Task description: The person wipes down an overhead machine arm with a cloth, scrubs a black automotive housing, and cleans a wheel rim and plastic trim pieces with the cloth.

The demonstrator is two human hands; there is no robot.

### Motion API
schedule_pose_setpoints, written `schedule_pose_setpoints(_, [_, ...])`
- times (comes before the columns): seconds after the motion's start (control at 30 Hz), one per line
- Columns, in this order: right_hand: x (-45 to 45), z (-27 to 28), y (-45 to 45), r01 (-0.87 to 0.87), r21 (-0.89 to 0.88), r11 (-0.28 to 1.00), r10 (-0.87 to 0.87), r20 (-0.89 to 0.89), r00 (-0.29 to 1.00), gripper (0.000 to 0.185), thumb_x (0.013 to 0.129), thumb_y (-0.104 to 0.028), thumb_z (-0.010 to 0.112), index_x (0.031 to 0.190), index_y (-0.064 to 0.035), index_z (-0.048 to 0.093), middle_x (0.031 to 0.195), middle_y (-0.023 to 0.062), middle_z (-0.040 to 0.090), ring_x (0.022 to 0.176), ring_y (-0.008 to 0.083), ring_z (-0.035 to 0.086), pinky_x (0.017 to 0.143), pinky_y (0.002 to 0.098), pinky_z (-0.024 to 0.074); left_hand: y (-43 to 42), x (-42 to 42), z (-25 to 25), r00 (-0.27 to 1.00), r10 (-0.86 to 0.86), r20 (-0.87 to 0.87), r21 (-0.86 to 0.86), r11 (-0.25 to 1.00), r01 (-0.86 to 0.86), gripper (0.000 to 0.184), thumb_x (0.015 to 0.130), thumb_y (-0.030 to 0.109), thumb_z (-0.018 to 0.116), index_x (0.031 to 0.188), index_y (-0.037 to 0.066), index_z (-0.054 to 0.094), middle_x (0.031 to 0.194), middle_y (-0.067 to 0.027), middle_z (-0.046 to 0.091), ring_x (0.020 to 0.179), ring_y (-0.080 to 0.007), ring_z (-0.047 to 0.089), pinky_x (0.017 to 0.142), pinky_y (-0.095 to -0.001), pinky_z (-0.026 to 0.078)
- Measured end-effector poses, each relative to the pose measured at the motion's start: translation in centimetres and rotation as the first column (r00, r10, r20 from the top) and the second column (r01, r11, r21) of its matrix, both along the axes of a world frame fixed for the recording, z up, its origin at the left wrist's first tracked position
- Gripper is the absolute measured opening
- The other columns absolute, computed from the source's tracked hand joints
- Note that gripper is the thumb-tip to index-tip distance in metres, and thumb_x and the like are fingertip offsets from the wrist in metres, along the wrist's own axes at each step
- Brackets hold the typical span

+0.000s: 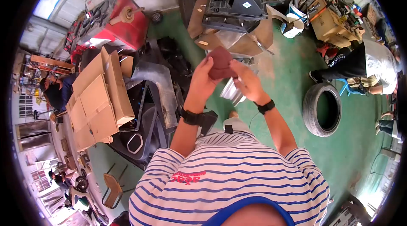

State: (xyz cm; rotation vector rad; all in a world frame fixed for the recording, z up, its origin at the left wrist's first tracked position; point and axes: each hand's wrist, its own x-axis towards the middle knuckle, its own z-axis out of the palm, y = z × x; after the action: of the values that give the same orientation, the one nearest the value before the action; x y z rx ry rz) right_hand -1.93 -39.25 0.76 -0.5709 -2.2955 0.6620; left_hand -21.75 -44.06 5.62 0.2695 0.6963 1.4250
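Held up in front of my chest is a reddish-brown piece of sandpaper, which looks folded. My left hand pinches its left edge, thumb on top. On the opposite edge, my right hand grips it with fingers closed. Below and behind the hands, a silvery metal part is partly hidden. Farther ahead, a black plastic housing rests on a brown-covered stand.
Flattened cardboard and black car panels are piled to my left, near a red cabinet. On the right a tire lies on the green floor by a bent-over person. White buckets stand ahead right.
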Motion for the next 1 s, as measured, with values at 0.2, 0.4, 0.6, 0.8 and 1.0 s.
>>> schedule_pose_setpoints(0.2, [6.1,-4.5,1.8,0.142,-0.376,0.916,-0.207,-0.138,0.969,0.078,0.089,-0.018,0.064,0.151,-0.0047,0.019,0.134,0.0165,0.055,0.121,0.0305,0.055,0.101,0.0391,0.0410,2.0,1.3,2.6,1.000,0.013,0.017,0.126,0.992,-0.015,0.035,0.101,0.022,0.047,0.131,0.005,0.047,0.125,-0.0110,0.058,0.115,-0.0271,0.059,0.090,-0.0425,0.054])
schedule_pose_setpoints(0.4, [3.9,-4.3,1.2,0.097,-0.568,0.818,-0.232,-0.170,0.958,0.051,0.086,-0.010,0.069,0.134,-0.0095,0.054,0.105,0.0118,0.064,0.091,0.0215,0.064,0.076,0.0301,0.0508,3.9,3.1,1.3,0.999,-0.042,0.023,0.105,0.994,0.039,0.034,0.099,0.020,0.052,0.130,0.007,0.048,0.120,-0.0087,0.059,0.110,-0.0250,0.060,0.089,-0.0428,0.052])
schedule_pose_setpoints(0.6, [5.5,-3.6,3.3,0.317,-0.444,0.838,-0.392,-0.087,0.916,0.022,0.088,-0.004,0.064,0.108,-0.0072,0.070,0.096,0.0095,0.064,0.081,0.0213,0.064,0.069,0.0280,0.0497,6.4,-0.3,-3.5,0.808,0.027,-0.588,-0.040,0.997,-0.062,0.031,0.096,0.020,0.058,0.121,0.000,0.060,0.122,-0.0090,0.060,0.115,-0.0191,0.057,0.097,-0.0306,0.043])
schedule_pose_setpoints(0.8, [6.1,-0.3,8.6,0.310,-0.479,0.821,-0.448,-0.204,0.870,0.027,0.089,0.004,0.060,0.112,-0.0052,0.069,0.095,0.0079,0.063,0.087,0.0163,0.064,0.076,0.0253,0.0502,10.3,-4.8,-7.7,0.512,0.127,-0.850,0.059,0.988,-0.146,0.038,0.097,0.023,0.059,0.125,-0.002,0.059,0.120,-0.0037,0.063,0.112,-0.0116,0.055,0.097,-0.0243,0.040])
schedule_pose_setpoints(1.0, [3.7,4.2,16.2,0.526,-0.123,0.841,-0.540,-0.230,0.809,0.034,0.086,0.010,0.056,0.112,-0.0060,0.070,0.100,0.0107,0.064,0.091,0.0205,0.065,0.081,0.0281,0.0515,16.6,-7.8,-2.0,0.711,0.072,-0.699,0.125,0.992,0.023,0.033,0.097,0.019,0.056,0.121,-0.003,0.061,0.111,0.0004,0.064,0.104,-0.0085,0.055,0.093,-0.0240,0.041])
